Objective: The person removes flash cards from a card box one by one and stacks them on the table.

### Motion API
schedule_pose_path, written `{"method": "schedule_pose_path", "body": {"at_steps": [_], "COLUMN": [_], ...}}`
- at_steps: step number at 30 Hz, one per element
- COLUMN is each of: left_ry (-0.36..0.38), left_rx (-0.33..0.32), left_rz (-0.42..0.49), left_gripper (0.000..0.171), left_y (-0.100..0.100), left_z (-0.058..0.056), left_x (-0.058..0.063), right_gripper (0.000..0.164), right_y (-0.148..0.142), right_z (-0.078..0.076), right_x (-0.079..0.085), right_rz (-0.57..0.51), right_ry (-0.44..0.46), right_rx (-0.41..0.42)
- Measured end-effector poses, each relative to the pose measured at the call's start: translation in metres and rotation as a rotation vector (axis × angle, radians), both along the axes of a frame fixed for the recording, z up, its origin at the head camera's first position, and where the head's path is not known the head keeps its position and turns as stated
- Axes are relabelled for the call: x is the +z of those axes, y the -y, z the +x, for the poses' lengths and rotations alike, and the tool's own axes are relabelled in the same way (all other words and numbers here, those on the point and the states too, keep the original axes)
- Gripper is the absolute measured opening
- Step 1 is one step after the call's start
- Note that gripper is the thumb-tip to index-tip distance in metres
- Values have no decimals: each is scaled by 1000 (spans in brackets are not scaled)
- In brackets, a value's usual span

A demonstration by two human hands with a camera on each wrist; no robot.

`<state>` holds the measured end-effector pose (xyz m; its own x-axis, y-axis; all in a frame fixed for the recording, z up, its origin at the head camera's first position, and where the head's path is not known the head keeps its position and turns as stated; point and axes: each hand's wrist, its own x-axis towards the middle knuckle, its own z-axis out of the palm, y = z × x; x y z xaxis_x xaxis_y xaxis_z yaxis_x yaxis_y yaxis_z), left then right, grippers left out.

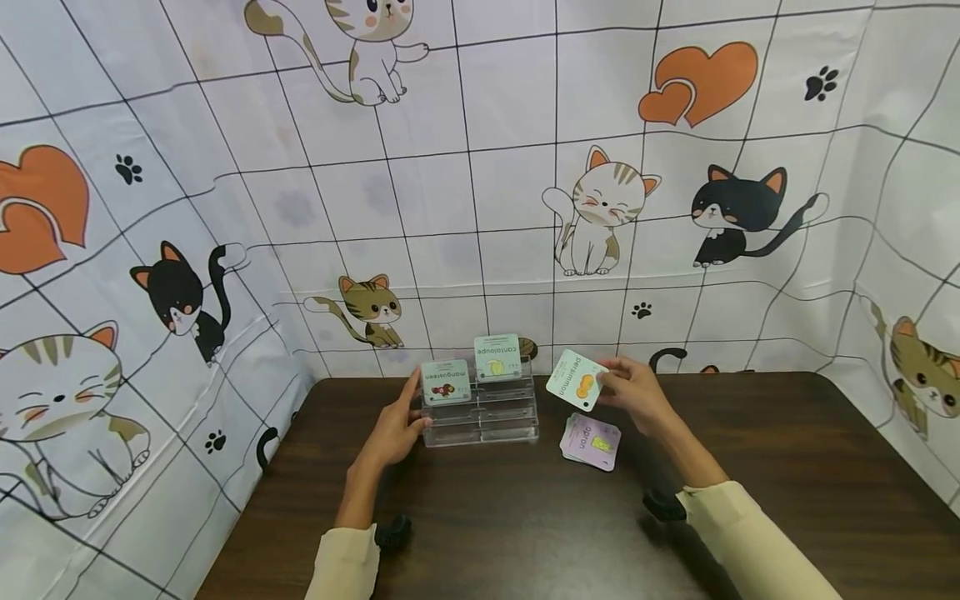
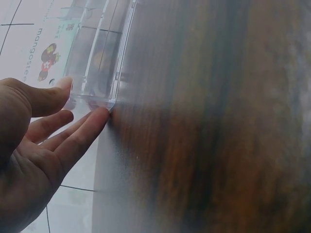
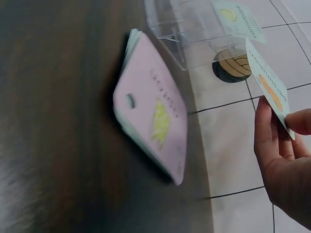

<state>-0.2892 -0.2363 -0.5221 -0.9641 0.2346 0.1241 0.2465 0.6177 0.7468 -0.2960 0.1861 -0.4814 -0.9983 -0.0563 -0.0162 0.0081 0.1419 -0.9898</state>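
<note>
Two hands, bare, pale-sleeved; clock directions as in the head view. Right hand (image 1: pixel 637 396), at three o'clock of the rack: thumb and fingers pinch the persimmon card (image 1: pixel 576 379) by its right-hand edge, face uncovered. Left hand (image 1: pixel 392 429), between eight and nine o'clock of the rack: fingers loosely spread, tips touching the rack's end.

One persimmon card, pale green, rounded corners, off the table, between rack and right hand. Judged light and thin, fairly stiff, perhaps slick-faced; likely to crease if squeezed at a corner. Best hold: flat pinch on one edge, leaving the opposite edge free.

One stepped rack (image 1: pixel 510 429), clear, probably rigid plastic: likely light enough to slide when nudged and liable to crack if dropped. Best hold: its ends or base, clear of the card faces.

Two cards in the rack: mangosteen card (image 1: pixel 446 383) towards ten o'clock, cantaloupe card (image 1: pixel 498 358) towards one.

One loose pile, at six o'clock of the persimmon card, purple card (image 1: pixel 596 443) uppermost; count below cannot be told. Best lifted singly, by an edge.

One dark table (image 1: pixel 480 525); one cat-printed cloth (image 1: pixel 510 192) beyond, at twelve.
</note>
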Motion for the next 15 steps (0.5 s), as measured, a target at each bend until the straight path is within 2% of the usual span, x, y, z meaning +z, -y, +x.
{"method": "schedule_pose_path", "body": {"at_steps": [15], "left_ry": [5], "left_rx": [21], "left_rz": [14], "left_gripper": [97], "left_y": [-3], "left_z": [2], "left_x": [0], "right_gripper": [42], "right_y": [-12], "right_z": [25], "right_x": [-16], "right_rz": [60], "right_ry": [21], "right_rx": [8]}}
